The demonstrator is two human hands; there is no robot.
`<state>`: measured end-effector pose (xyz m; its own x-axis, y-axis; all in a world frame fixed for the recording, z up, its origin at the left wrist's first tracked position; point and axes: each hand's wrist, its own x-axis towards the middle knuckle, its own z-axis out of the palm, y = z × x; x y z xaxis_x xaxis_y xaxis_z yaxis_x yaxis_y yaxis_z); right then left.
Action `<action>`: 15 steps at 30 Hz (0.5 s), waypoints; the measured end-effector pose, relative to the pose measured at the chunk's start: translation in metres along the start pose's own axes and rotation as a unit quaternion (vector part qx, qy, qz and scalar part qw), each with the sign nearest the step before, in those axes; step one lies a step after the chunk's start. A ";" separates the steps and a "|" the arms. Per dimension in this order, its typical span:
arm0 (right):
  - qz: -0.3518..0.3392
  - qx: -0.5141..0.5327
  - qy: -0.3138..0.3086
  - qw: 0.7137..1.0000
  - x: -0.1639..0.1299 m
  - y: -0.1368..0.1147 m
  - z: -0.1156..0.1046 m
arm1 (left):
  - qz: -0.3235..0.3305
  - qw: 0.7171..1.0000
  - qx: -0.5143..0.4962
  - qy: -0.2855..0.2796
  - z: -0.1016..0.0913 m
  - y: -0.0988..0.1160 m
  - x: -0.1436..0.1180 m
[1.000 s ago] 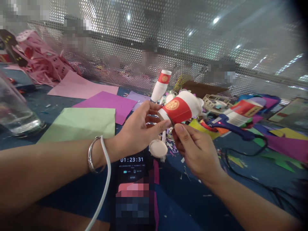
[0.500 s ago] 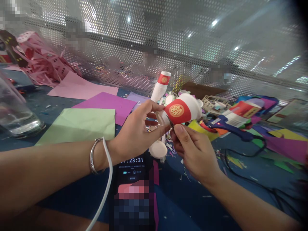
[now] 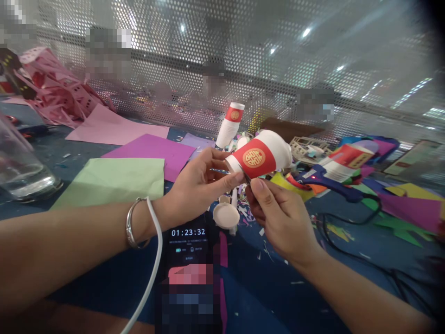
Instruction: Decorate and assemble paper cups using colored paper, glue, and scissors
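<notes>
A white paper cup (image 3: 267, 153) with a red band and a gold emblem is held tilted in front of me, its wide rim toward the upper right. My left hand (image 3: 198, 178) grips the narrow end between thumb and fingers. Close against that end, my right hand (image 3: 278, 213) is closed on a thin dark tool (image 3: 247, 179), mostly hidden by the fingers. Below the cup lies a round white paper disc (image 3: 225, 216) among paper scraps.
A phone (image 3: 187, 246) lies below my left hand. Green paper (image 3: 114, 181), purple paper (image 3: 149, 155) and a water glass (image 3: 31, 176) are leftward. Stacked cups (image 3: 229, 127) stand behind; a blue glue gun (image 3: 330, 183) with a black cable is at right. Perforated metal panel (image 3: 174, 79) runs behind.
The pale strip that stuck out at the cup's narrow end no longer shows there. A small beige piece now shows above the disc. Both hands stay near the same place.
</notes>
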<state>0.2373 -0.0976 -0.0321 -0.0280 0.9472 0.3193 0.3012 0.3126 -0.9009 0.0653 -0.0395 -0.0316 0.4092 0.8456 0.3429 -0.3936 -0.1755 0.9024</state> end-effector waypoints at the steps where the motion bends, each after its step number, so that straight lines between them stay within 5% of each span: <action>1: -0.002 -0.004 0.000 1.000 0.000 0.000 0.000 | 0.008 1.000 0.003 0.006 0.001 -0.001 -0.001; 15: -0.003 -0.002 -0.001 1.000 0.003 0.001 0.001 | 0.062 0.995 0.073 0.043 0.000 -0.002 -0.001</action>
<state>0.2363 -0.0943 -0.0323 -0.0319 0.9458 0.3232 0.3054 0.3172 -0.8978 0.0656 -0.0401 -0.0335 0.2916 0.8517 0.4353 -0.3097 -0.3465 0.8854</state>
